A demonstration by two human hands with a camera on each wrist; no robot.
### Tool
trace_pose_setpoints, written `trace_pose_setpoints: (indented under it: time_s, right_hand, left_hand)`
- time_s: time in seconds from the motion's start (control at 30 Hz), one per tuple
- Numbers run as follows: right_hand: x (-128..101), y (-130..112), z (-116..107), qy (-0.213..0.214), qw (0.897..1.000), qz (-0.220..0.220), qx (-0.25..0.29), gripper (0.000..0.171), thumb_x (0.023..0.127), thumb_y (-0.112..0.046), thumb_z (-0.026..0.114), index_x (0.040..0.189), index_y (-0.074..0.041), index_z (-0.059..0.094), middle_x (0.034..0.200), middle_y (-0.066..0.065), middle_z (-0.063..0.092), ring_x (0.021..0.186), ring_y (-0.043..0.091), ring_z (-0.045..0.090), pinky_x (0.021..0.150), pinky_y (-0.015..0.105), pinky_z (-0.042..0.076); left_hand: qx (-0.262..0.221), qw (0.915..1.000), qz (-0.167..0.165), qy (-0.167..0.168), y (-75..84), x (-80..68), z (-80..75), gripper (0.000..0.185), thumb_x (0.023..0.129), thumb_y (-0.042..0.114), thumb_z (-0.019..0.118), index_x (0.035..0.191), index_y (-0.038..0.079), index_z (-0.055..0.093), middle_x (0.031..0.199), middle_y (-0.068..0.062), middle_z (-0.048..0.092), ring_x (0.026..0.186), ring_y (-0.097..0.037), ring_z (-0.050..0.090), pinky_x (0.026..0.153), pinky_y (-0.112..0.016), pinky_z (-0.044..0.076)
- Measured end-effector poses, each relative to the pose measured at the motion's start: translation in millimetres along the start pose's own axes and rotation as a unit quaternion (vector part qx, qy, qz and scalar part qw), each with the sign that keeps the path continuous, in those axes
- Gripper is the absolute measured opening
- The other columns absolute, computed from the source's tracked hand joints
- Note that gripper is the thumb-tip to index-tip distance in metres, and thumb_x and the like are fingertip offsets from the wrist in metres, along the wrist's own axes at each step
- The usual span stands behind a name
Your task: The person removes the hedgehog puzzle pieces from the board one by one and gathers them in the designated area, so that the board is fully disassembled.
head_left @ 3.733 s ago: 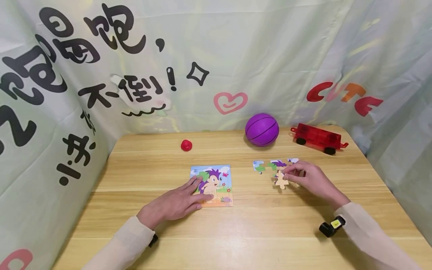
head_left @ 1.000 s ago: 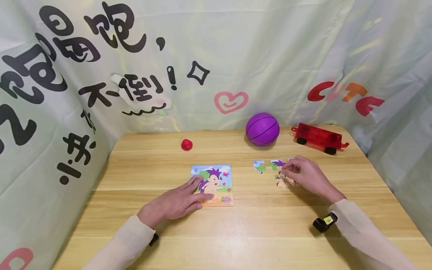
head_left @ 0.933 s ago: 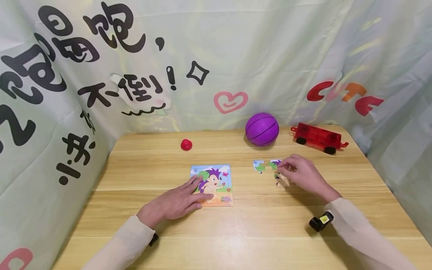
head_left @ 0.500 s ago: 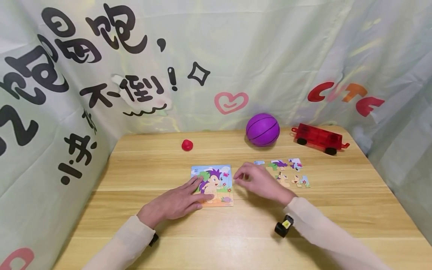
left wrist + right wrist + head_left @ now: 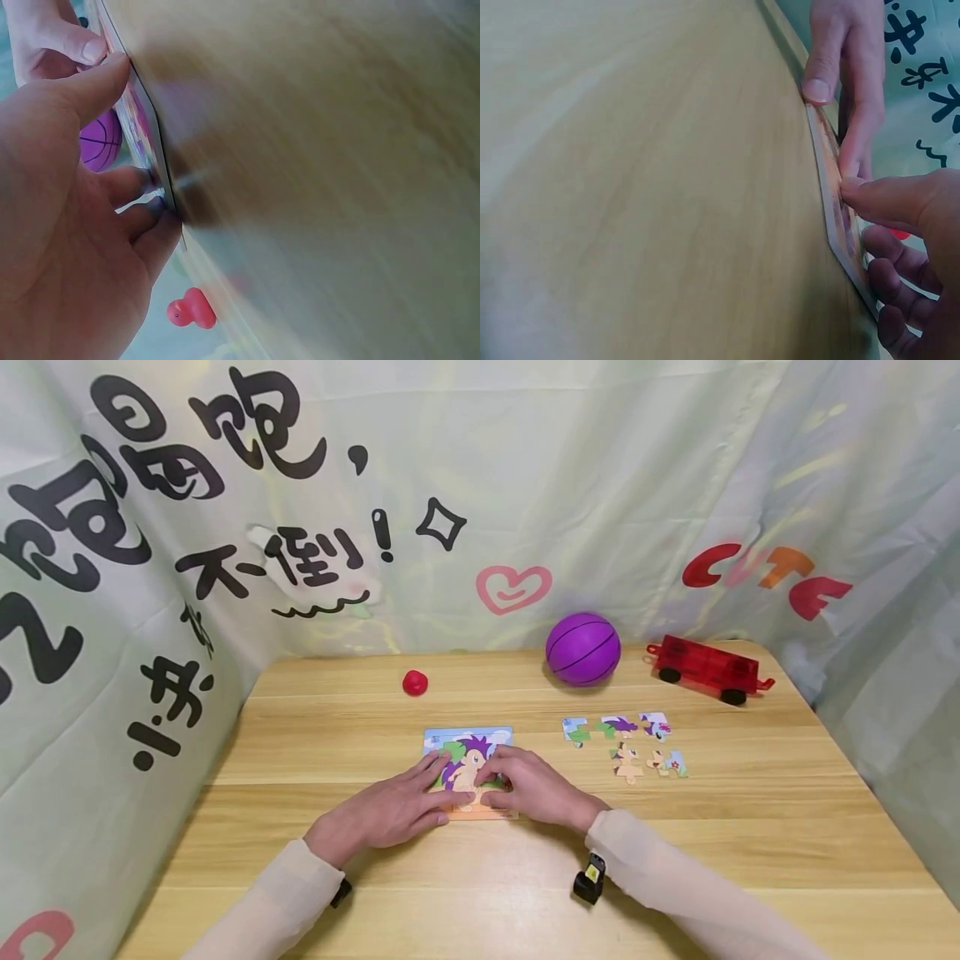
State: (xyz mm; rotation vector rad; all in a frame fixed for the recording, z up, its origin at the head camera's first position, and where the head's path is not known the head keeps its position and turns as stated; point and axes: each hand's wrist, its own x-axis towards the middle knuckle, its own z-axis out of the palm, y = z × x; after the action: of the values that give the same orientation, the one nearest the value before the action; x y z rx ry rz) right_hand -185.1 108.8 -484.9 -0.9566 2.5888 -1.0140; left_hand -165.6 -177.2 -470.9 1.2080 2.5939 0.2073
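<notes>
Both hands are on the puzzle board (image 5: 468, 768) in the middle of the tabletop (image 5: 525, 877). The left hand (image 5: 390, 814) lies flat on it; the right hand (image 5: 528, 789) curls its grip round the near edge. Six pieces (image 5: 622, 743) lie loose at right, out of the board.

A play corner: toys on a table (image 5: 337, 860), cartoon backdrop (image 5: 450, 485)

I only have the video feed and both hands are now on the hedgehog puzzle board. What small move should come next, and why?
Probably lift one piece out of the puzzle board with the right hand while the left hand holds the board flat. The right fingers sit over the board's right side, and five loose pieces already lie in rows to the right, so a further one seems due.
</notes>
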Motion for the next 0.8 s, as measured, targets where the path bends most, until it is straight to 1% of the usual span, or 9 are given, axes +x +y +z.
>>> trace_pose_setpoints:
  time_s: [0.23,0.37,0.4,0.43,0.47,0.53,0.63,0.67,0.8]
  right_hand:
    - [0,2,2,-0.003,1.0,0.0,-0.006,0.017,0.1,-0.022,0.083,0.116,-0.016,0.082,0.108,-0.005,0.069,0.092,0.013,0.061,0.08,0.026,0.054]
    - [2,0,1,-0.007,1.0,0.003,-0.006,0.016,0.099,-0.022,0.083,0.115,-0.016,0.082,0.109,-0.004,0.07,0.095,0.014,0.063,0.084,0.028,0.055]
    - [2,0,1,-0.008,1.0,0.004,-0.007,0.016,0.099,-0.022,0.083,0.114,-0.016,0.082,0.109,-0.004,0.07,0.096,0.014,0.064,0.085,0.028,0.055]
    - [3,-1,1,-0.009,1.0,0.005,-0.008,0.015,0.099,-0.022,0.083,0.114,-0.017,0.082,0.109,-0.004,0.071,0.096,0.014,0.064,0.085,0.029,0.055]
    - [3,-2,0,-0.01,1.0,0.008,-0.007,0.015,0.099,-0.022,0.083,0.113,-0.017,0.082,0.109,-0.004,0.071,0.097,0.015,0.064,0.086,0.029,0.055]
    - [4,-3,0,-0.013,1.0,0.012,-0.008,0.015,0.099,-0.022,0.083,0.113,-0.017,0.082,0.109,-0.004,0.071,0.097,0.015,0.064,0.086,0.03,0.055]
    - [4,-5,-2,-0.015,1.0,0.018,-0.008,0.014,0.099,-0.022,0.083,0.113,-0.017,0.082,0.109,-0.004,0.071,0.096,0.015,0.063,0.086,0.03,0.054]
    - [4,-5,-2,-0.015,1.0,0.02,-0.007,0.014,0.1,-0.022,0.083,0.113,-0.017,0.082,0.109,-0.004,0.071,0.096,0.015,0.063,0.086,0.03,0.054]
    - [4,-5,-3,-0.016,1.0,0.024,-0.01,0.014,0.1,-0.023,0.083,0.113,-0.018,0.081,0.109,-0.004,0.071,0.096,0.015,0.062,0.086,0.03,0.054]
  left_hand:
    - [0.0,1.0,0.002,-0.002,-2.6,0.3,3.1,0.048,0.117,0.04,0.047,0.166,0.037,0.048,0.179,-0.025,0.022,0.167,-0.046,0.023,0.124,-0.058,0.046]
    - [-0.017,0.9998,0.002,-0.004,-5.9,-1.9,3.9,0.049,0.117,0.04,0.048,0.166,0.038,0.047,0.18,-0.025,0.022,0.167,-0.045,0.023,0.124,-0.059,0.045]
    - [-0.023,0.9997,0.005,-0.001,-7.6,-2.7,4.1,0.049,0.117,0.04,0.049,0.166,0.037,0.048,0.179,-0.025,0.022,0.167,-0.044,0.024,0.124,-0.059,0.044]
    - [-0.022,0.9995,0.021,0.009,-17.2,-1.7,13.0,0.05,0.117,0.044,0.047,0.167,0.037,0.046,0.18,-0.023,0.02,0.168,-0.042,0.022,0.126,-0.057,0.043]
    - [-0.026,0.9993,0.025,0.012,-19.2,-2.8,13.2,0.05,0.116,0.045,0.048,0.166,0.038,0.047,0.18,-0.023,0.021,0.168,-0.041,0.022,0.127,-0.057,0.042]
    - [-0.027,0.9989,0.034,0.019,-22.3,-5.7,11.9,0.051,0.116,0.045,0.051,0.166,0.036,0.048,0.18,-0.022,0.024,0.167,-0.04,0.025,0.127,-0.057,0.042]
    - [-0.009,0.9984,0.045,0.034,-24.7,-9.3,7.9,0.05,0.114,0.045,0.054,0.163,0.032,0.053,0.178,-0.019,0.032,0.166,-0.038,0.031,0.126,-0.055,0.043]
    - [-0.007,0.9989,0.036,0.03,-17.1,-12.2,-2.6,0.048,0.114,0.042,0.057,0.161,0.031,0.056,0.175,-0.019,0.037,0.163,-0.04,0.037,0.124,-0.057,0.045]
    - [0.017,0.9978,0.046,0.044,-17.8,-13.1,-6.7,0.046,0.113,0.041,0.06,0.156,0.027,0.062,0.17,-0.016,0.046,0.159,-0.037,0.045,0.122,-0.054,0.048]
